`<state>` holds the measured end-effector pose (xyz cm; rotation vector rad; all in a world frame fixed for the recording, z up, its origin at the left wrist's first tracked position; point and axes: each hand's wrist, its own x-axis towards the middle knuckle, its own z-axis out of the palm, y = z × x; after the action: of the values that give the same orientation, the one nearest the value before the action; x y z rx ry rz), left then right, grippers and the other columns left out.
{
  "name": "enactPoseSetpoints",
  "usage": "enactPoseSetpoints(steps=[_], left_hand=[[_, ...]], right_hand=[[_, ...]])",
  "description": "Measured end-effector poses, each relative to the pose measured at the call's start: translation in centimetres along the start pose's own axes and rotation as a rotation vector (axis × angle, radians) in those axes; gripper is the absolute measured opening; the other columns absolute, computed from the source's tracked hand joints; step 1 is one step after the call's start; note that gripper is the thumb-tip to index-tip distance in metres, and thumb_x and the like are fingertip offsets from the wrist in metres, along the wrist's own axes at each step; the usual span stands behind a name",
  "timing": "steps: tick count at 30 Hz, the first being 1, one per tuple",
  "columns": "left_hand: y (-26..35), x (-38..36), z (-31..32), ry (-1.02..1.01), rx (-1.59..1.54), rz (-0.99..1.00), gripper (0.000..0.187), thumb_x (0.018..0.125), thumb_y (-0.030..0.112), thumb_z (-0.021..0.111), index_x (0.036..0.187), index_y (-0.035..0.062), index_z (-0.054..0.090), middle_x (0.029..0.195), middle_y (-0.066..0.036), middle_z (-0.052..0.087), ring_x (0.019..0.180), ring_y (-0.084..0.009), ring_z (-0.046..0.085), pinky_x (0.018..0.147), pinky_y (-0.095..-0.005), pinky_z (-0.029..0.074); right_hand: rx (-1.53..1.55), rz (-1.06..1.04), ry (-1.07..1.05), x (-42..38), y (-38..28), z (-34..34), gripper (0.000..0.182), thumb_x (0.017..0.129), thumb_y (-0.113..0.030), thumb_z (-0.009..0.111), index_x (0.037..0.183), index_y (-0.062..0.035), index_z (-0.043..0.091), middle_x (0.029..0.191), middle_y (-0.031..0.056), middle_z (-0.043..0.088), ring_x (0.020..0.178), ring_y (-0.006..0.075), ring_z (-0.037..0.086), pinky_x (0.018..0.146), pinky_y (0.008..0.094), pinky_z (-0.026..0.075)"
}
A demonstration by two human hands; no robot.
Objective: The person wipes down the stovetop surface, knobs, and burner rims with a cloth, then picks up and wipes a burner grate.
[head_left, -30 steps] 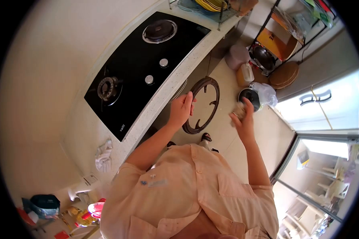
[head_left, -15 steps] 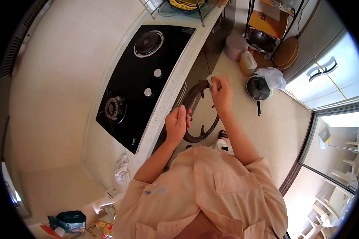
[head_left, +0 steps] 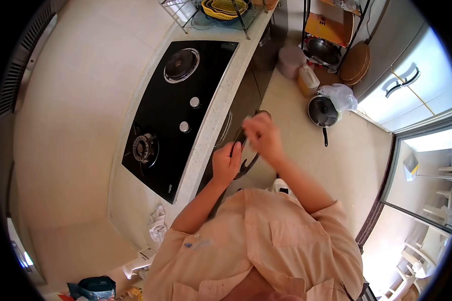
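A dark curved pot-support ring with prongs [head_left: 247, 165] is held in front of my body, beside the counter edge. My left hand [head_left: 226, 162] grips the ring's near left side with closed fingers. Above and to the right, my right hand [head_left: 262, 134] is closed and slightly blurred, over the ring's upper part. What it holds is hidden. On the black gas stove [head_left: 173, 113], the near burner [head_left: 144, 147] shows no ring around it, and the far burner [head_left: 181, 65] has a dark centre.
A white cloth [head_left: 157, 223] lies on the counter's near end. A lidded pan [head_left: 323, 111], a plastic bag [head_left: 339, 96] and a jug of yellow liquid [head_left: 308, 80] stand on the floor at right. A wire rack [head_left: 246, 25] holds yellow baskets at the back.
My right hand has moved down and left, nearer my left hand. The ring is tilted and looks narrower. The white cloth seen in my right hand before is now hidden.
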<state>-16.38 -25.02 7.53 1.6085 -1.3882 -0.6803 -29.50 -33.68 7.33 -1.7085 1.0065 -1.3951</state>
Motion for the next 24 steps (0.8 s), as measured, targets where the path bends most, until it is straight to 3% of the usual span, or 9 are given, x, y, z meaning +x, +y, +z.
enactPoseSetpoints(steps=[1,2,6,10,14,18,21,22,24], left_hand=[[0.4,0.1,0.1,0.002,-0.006,0.001,0.025,0.091,0.018,0.054,0.076,-0.0005,0.061,0.054,-0.012,0.052,0.046,-0.0228,0.052,0.046,-0.0328,0.040],[0.2,0.2,0.3,-0.001,0.003,0.015,0.024,0.091,0.018,0.055,0.076,-0.0003,0.061,0.055,-0.013,0.052,0.047,-0.0239,0.052,0.047,-0.0329,0.040],[-1.2,0.4,0.5,-0.037,0.061,0.061,0.022,0.091,0.017,0.055,0.079,0.0003,0.063,0.058,-0.014,0.055,0.050,-0.0277,0.054,0.047,-0.0335,0.040],[-0.3,0.5,0.5,-0.052,0.060,0.080,0.021,0.091,0.018,0.055,0.080,0.0006,0.063,0.059,-0.014,0.055,0.051,-0.0290,0.054,0.047,-0.0343,0.040],[-0.6,0.5,0.6,-0.066,0.081,0.097,0.022,0.091,0.019,0.056,0.080,0.0006,0.063,0.058,-0.014,0.055,0.049,-0.0279,0.053,0.047,-0.0338,0.040],[0.1,0.8,0.7,-0.080,0.080,0.098,0.022,0.091,0.018,0.056,0.080,0.0004,0.064,0.057,-0.013,0.055,0.047,-0.0253,0.053,0.046,-0.0326,0.040],[0.2,1.0,1.0,-0.065,0.037,0.088,0.022,0.090,0.017,0.056,0.080,0.0000,0.064,0.057,-0.013,0.055,0.047,-0.0229,0.053,0.046,-0.0314,0.039],[0.1,1.1,1.0,-0.062,0.025,0.095,0.022,0.090,0.018,0.057,0.080,0.0000,0.064,0.057,-0.013,0.055,0.046,-0.0227,0.053,0.046,-0.0312,0.039],[0.2,1.1,0.9,-0.075,0.023,0.118,0.024,0.092,0.017,0.054,0.080,-0.0012,0.063,0.055,-0.009,0.054,0.046,-0.0171,0.050,0.044,-0.0281,0.038]], right_hand=[[-0.065,0.025,0.022,0.8,1.3,-0.5,0.005,0.077,-0.005,0.064,0.082,-0.0030,0.065,0.078,0.0120,0.058,0.073,0.0292,0.059,0.063,0.0355,0.049],[-0.057,0.291,0.053,2.1,2.1,-1.0,0.007,0.076,-0.005,0.065,0.082,-0.0035,0.065,0.077,0.0121,0.058,0.075,0.0297,0.059,0.064,0.0367,0.049],[0.033,-0.204,-0.156,0.0,-2.6,-0.5,0.003,0.077,-0.005,0.063,0.079,-0.0059,0.065,0.076,0.0131,0.057,0.071,0.0308,0.058,0.061,0.0372,0.048],[-0.250,0.209,-0.032,2.2,2.4,-1.8,0.005,0.079,-0.007,0.065,0.082,-0.0043,0.067,0.076,0.0133,0.057,0.069,0.0282,0.059,0.060,0.0352,0.047],[-0.175,-0.195,-0.103,0.3,-1.3,-1.1,0.011,0.082,-0.013,0.064,0.079,-0.0025,0.066,0.074,0.0126,0.057,0.061,0.0297,0.057,0.056,0.0358,0.045],[-0.291,0.280,-0.045,2.6,3.3,-3.0,0.009,0.080,-0.013,0.068,0.078,-0.0038,0.066,0.073,0.0096,0.055,0.065,0.0256,0.056,0.056,0.0348,0.045],[-0.122,-0.223,0.007,0.9,0.2,-1.6,0.014,0.084,-0.017,0.065,0.079,-0.0033,0.066,0.069,0.0097,0.054,0.056,0.0247,0.054,0.051,0.0353,0.043],[-0.156,-0.229,-0.103,0.3,-0.9,-1.6,0.017,0.082,-0.022,0.066,0.073,-0.0069,0.066,0.069,0.0088,0.050,0.060,0.0302,0.053,0.053,0.0366,0.043],[-0.165,-0.041,-0.049,0.9,1.6,-2.0,0.019,0.083,-0.023,0.065,0.074,-0.0063,0.067,0.069,0.0053,0.053,0.059,0.0240,0.054,0.052,0.0340,0.042]])
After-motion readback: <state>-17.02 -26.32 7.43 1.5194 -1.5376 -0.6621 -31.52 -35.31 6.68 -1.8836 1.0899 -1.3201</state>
